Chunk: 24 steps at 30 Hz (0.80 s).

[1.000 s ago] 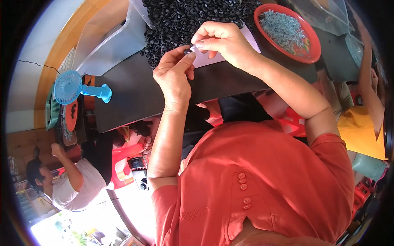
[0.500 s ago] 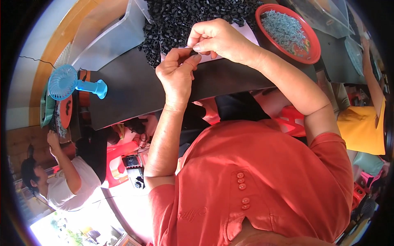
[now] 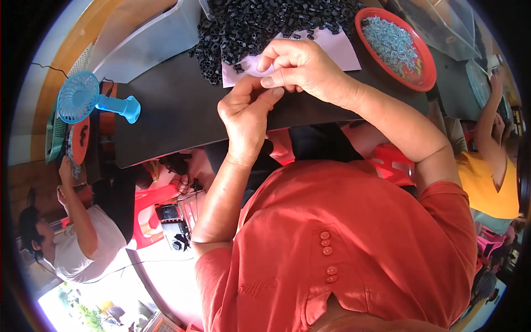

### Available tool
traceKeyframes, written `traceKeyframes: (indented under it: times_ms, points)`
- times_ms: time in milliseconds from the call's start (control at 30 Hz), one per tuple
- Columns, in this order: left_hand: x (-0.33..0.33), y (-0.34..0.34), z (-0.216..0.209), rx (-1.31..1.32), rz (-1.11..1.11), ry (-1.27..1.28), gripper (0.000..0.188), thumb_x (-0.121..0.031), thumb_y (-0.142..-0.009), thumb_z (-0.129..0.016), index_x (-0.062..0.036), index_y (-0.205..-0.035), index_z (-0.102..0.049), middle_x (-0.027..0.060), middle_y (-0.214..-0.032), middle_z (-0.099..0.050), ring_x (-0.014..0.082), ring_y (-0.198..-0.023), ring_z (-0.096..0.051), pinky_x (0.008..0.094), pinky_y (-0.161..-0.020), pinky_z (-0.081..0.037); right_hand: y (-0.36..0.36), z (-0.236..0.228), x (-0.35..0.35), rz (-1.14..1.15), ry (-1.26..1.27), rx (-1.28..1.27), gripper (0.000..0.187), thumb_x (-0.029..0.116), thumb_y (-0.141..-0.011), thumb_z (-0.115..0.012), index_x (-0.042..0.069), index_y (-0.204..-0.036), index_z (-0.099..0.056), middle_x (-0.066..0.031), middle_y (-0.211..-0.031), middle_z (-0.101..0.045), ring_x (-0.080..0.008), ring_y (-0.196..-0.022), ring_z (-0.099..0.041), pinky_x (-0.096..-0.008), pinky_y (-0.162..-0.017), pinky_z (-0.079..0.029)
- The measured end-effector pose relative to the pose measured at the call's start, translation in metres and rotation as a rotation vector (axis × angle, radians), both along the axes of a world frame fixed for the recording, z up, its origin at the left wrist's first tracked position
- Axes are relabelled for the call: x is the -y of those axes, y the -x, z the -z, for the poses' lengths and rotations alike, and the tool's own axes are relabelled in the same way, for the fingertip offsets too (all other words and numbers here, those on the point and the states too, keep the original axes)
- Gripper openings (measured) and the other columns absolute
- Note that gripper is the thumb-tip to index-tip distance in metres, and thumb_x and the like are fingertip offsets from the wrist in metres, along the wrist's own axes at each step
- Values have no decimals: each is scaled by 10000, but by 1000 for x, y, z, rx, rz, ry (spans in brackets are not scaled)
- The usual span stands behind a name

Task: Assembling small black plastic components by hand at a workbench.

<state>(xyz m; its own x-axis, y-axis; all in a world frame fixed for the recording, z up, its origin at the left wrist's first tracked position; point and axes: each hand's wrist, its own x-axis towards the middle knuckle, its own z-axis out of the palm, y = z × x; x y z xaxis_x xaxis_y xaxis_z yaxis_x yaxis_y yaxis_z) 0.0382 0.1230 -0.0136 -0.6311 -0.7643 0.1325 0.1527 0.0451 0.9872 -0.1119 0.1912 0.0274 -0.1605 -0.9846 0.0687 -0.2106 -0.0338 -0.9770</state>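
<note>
My left hand [image 3: 243, 113] and my right hand [image 3: 307, 66] meet fingertip to fingertip above the near edge of a pale pink sheet [image 3: 344, 51]. Thumb and forefinger are pinched together on each hand. Whatever lies between the fingertips is too small and covered to make out. Just beyond my hands spreads a big heap of small black plastic parts [image 3: 265, 25], some of them lying on the sheet. To the right of the heap, a round red tray [image 3: 426, 80] holds many small silvery metal pieces [image 3: 390, 44].
A blue fan [image 3: 80, 97] stands on the dark table [image 3: 166, 116] at the left. Clear plastic bins [image 3: 149, 47] flank the heap. Co-workers sit at the far left, in a white shirt [image 3: 91, 243], and far right, in a yellow top [image 3: 492, 182].
Both hands have come slightly nearer to me and to the right, uncovering more of the sheet. A dark bit seen earlier between my fingertips is now covered. The view has shifted a little.
</note>
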Motion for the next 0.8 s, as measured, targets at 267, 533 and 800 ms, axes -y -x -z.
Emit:
traceKeyframes:
  times_ms: [267, 533, 800]
  points:
    - [-6, -19, 4, 30, -13, 182, 116, 48, -781, -707, 10, -877, -655, -8, -753, -622, 51, -703, -548, 196, -663, -456, 9, 35, 49, 146, 390, -951, 100, 155, -810, -606, 69, -848, -639, -52, -843, -660, -287, -755, -638, -395, -627, -500]
    - [-3, -22, 4, 32, 22, 112, 121, 49, -776, -715, 15, -871, -647, -7, -761, -620, 47, -695, -535, 196, -660, -457, -5, 35, 76, 82, 273, -1225, 111, 189, -774, -619, 87, -819, -622, -43, -834, -630, -277, -805, -644, -414, -642, -526]
    - [-3, -23, 4, 15, 30, 106, 118, 41, -785, -715, 18, -880, -649, -11, -714, -599, 47, -647, -518, 196, -605, -440, -7, 28, 77, 2, 181, -1298, 139, 141, -757, -607, 22, -830, -610, -115, -855, -643, -316, -833, -646, -427, -670, -536]
